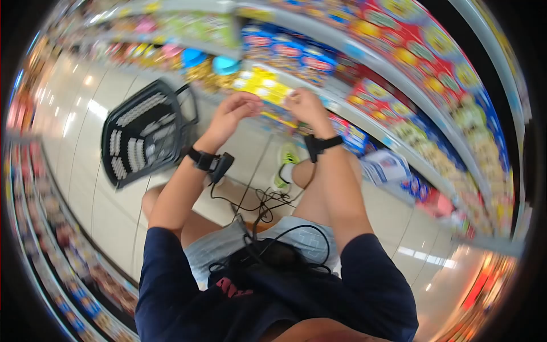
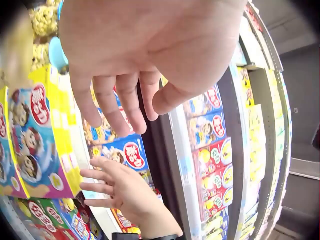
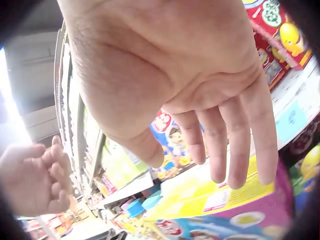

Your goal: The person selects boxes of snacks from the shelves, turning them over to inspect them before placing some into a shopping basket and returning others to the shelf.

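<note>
Both hands reach toward a supermarket shelf and hold nothing. The left hand (image 1: 236, 111) has loosely bent fingers in front of yellow boxes (image 1: 263, 84) at the shelf's edge. In the left wrist view its fingers hang down before blue cookie-style boxes (image 2: 122, 155) on the shelf. A short gap away, the right hand (image 1: 307, 108) is nearest the right end of the yellow boxes. Its fingers extend over the yellow top of a box (image 3: 205, 197) in the right wrist view; I cannot tell if they touch it. Cartoon figures decorate the front of a yellow-edged box (image 2: 30, 142).
A black shopping basket (image 1: 178, 122) stands on the tiled floor at the left. Blue-lidded tubs (image 1: 227, 65) sit left of the yellow boxes. Red boxes (image 1: 407, 57) fill shelves at the right. A white printed package (image 1: 386, 166) juts out low down. Cables (image 1: 266, 205) hang between the arms.
</note>
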`<state>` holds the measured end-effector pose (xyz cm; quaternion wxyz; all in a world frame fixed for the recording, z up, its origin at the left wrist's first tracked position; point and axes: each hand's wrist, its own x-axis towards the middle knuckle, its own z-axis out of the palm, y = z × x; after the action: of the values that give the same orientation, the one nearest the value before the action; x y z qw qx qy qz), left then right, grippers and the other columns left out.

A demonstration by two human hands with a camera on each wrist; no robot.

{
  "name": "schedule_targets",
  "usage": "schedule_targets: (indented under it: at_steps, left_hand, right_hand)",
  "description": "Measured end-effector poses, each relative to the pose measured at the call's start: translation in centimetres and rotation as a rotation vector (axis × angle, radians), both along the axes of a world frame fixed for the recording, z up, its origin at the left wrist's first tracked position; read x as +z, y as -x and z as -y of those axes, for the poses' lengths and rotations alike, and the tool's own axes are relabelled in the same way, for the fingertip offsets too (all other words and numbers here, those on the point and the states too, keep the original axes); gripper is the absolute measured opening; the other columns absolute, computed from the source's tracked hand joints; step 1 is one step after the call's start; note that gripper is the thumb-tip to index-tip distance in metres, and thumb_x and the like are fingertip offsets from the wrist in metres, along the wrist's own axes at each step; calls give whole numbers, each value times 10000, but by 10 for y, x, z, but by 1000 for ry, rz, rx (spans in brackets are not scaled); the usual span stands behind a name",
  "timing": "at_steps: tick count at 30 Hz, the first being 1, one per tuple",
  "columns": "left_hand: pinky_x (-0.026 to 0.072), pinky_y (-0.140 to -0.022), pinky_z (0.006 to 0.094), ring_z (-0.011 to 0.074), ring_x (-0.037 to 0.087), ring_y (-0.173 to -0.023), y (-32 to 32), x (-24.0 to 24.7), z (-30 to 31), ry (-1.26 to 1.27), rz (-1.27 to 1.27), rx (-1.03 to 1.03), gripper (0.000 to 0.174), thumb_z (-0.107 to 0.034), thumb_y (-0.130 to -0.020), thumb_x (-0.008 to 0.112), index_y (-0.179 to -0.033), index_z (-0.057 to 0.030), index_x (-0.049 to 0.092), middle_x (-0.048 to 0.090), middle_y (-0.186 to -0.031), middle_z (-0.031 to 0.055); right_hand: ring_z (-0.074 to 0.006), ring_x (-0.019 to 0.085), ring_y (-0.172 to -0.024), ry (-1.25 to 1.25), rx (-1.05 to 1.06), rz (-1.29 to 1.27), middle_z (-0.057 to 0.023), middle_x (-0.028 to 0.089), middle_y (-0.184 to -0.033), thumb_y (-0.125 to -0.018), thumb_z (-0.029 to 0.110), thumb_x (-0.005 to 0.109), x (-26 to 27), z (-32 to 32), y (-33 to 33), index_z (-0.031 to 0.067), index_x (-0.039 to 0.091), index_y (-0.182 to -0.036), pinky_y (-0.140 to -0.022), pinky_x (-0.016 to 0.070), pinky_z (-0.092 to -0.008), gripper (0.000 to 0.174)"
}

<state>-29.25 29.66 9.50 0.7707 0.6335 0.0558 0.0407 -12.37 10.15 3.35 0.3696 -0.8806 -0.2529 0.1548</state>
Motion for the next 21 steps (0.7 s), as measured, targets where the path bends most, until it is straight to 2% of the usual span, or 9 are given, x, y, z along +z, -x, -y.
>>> schedule_targets:
  at_steps: [2, 3, 4, 7, 10, 12, 16, 17, 21]
  left_hand:
    - [499, -928, 318, 166, 634, -1029, 39, -4, -27, -7, 9, 129, 215, -114, -985, 550, -1173, -23, 603, 670, -1113, 84]
    - [503, -909, 312, 160, 637, -1002, 58, -7, -41, -6, 29, 163, 205, -116, -986, 551, -1160, -24, 609, 676, -1084, 80]
    - [503, -909, 312, 160, 637, -1002, 76, -11, -52, 2, 29, 252, 205, -116, -986, 551, -1160, -24, 609, 676, -1084, 80]
    - [504, -888, 303, 142, 636, -945, 118, -21, -87, 93, 87, 372, 173, -132, -985, 557, -1109, -29, 619, 676, -1046, 66]
    - [492, -798, 260, 89, 597, -834, 145, -29, -109, 323, 199, 655, 123, -134, -962, 566, -1019, -37, 616, 663, -975, 43]
    - [490, -778, 255, 86, 592, -817, 156, -26, -125, 328, 222, 682, 125, -134, -961, 560, -1015, -37, 617, 661, -974, 45]
    - [450, -670, 216, 67, 553, -726, 169, 2, -154, 310, 388, 708, 102, -89, -938, 576, -1012, -33, 619, 634, -869, 22]
    - [427, -630, 200, 56, 532, -697, 172, -2, -163, 273, 505, 712, 104, -66, -926, 583, -1017, -34, 621, 618, -818, 4]
    - [431, -621, 207, 48, 539, -673, 194, 2, -198, 51, 315, 770, 87, -59, -881, 616, -954, -20, 645, 566, -755, -26]
  right_hand:
    - [-300, 710, -845, -63, 110, 57, -173, 727, -917, -841, 347, 710, 26, -33, 23, 36, 674, -1073, -751, 549, -396, 390]
    - [-210, 695, -786, -192, 186, -97, -123, 725, -922, -880, 321, 701, 13, -54, 24, 35, 666, -1070, -708, 547, -348, 346]
    - [-163, 675, -796, -202, 198, -389, -78, 708, -992, -927, 299, 665, 44, -74, 44, 58, 647, -1114, -679, 543, -308, 306]
    - [-155, 670, -842, -269, 362, -641, -68, 686, -1069, -960, 294, 632, 87, -143, 84, 72, 616, -1173, -669, 555, -298, 308]
    - [-163, 665, -886, -210, 527, -660, -81, 681, -1080, -972, 296, 617, 111, -230, 115, 56, 594, -1203, -687, 570, -308, 334]
    - [-181, 672, -899, -142, 631, -637, -104, 683, -1086, -970, 323, 617, 105, -300, 135, 33, 593, -1204, -730, 578, -328, 374]
    - [-232, 682, -909, 16, 694, -832, -119, 680, -1082, -948, 357, 632, 64, -431, 187, 38, 597, -1178, -746, 581, -383, 394]
    - [-230, 680, -901, 77, 697, -775, -113, 677, -1060, -942, 363, 637, 40, -458, 200, 41, 595, -1169, -733, 587, -396, 397]
    - [-202, 675, -835, 581, 893, -543, -84, 676, -994, -904, 377, 677, -88, -542, 226, 55, 617, -1148, -689, 599, -399, 408]
